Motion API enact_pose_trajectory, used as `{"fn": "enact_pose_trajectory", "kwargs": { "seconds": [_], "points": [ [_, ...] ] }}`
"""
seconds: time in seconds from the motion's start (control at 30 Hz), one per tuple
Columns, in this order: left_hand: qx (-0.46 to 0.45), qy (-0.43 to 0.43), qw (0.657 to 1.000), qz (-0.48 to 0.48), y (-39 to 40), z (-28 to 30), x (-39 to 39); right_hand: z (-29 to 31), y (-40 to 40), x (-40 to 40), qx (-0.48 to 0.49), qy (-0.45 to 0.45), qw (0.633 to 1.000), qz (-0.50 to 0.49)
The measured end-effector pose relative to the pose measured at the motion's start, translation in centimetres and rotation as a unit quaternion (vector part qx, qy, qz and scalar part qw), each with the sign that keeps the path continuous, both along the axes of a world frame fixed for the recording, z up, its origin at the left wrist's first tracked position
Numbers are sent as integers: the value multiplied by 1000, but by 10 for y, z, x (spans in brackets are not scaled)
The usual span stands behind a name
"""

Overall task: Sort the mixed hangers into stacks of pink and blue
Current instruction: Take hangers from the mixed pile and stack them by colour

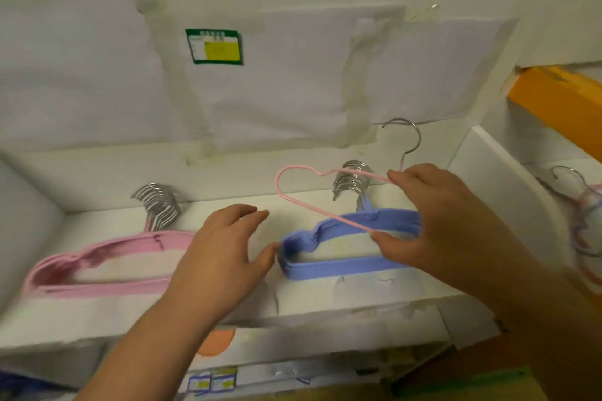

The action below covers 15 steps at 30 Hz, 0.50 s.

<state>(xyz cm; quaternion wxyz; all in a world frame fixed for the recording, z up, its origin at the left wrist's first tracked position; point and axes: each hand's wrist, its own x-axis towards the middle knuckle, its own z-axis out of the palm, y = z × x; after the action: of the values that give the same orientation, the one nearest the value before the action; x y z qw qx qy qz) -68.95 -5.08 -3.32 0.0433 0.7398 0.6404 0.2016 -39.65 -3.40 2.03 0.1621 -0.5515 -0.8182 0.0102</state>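
nearest, left hand [224, 247] relaxed and holding nothing between pink stack [107, 262] and blue stack [345, 246]; right hand [420, 218] pinching single pink hanger [312, 195] above the blue: probably light, thin, springy, best gripped near the neck.

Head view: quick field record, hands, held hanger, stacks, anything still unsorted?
right hand: grips a single pink hanger, held above the blue stack
left hand: open, fingers spread, holds nothing, between the stacks
pink stack: left side of the white tray
blue stack: right of the pink stack
unsorted: mixed hangers at far right edge, blurred
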Motion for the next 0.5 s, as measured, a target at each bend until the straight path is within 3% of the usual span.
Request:
{"fn": "enact_pose_trajectory", "kwargs": {
  "seconds": [0.27, 0.5],
  "points": [
    [-19, -17, 985, 171, -89, 4, -120, -2, 3, -134, -17, -11, 993, 118],
    [-34, -45, 965, 258, -148, -10, -177, -23, 4, -258, -63, -34, 977, 199]
  ]
}}
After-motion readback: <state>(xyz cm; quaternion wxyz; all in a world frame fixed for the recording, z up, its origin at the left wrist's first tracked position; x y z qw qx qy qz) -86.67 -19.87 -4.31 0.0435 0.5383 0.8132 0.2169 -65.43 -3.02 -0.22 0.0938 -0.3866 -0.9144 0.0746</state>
